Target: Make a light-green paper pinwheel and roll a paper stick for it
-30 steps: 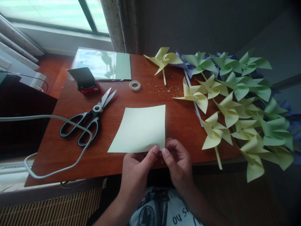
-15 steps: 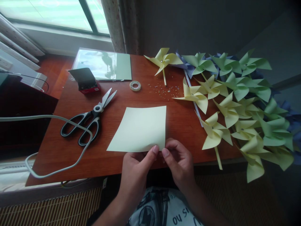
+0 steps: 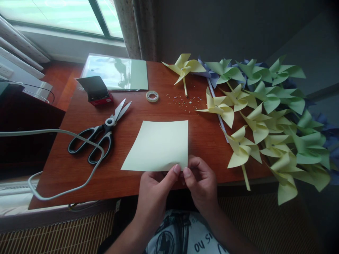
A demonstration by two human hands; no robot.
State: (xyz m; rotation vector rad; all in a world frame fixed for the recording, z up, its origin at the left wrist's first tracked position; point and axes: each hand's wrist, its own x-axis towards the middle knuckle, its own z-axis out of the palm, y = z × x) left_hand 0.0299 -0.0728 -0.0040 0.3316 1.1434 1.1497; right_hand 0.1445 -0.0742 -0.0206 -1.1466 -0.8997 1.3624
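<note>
A pale yellow-green square of paper (image 3: 159,145) lies on the reddish wooden table (image 3: 79,165). My left hand (image 3: 156,188) and my right hand (image 3: 200,181) meet at its near right corner, both pinching that corner between thumb and forefinger. The corner is slightly lifted off the table. Black-handled scissors (image 3: 99,134) lie open to the left of the sheet, apart from it.
A heap of yellow, green and blue paper pinwheels (image 3: 265,113) covers the table's right side. A tape roll (image 3: 152,96), scattered small pins (image 3: 185,102), a red box (image 3: 96,91) and a plastic folder (image 3: 116,72) lie at the back. A grey cable (image 3: 66,141) loops over the left edge.
The sheet has shifted a few pixels to the right and both hands have sunk slightly with its corner. Nothing else has moved.
</note>
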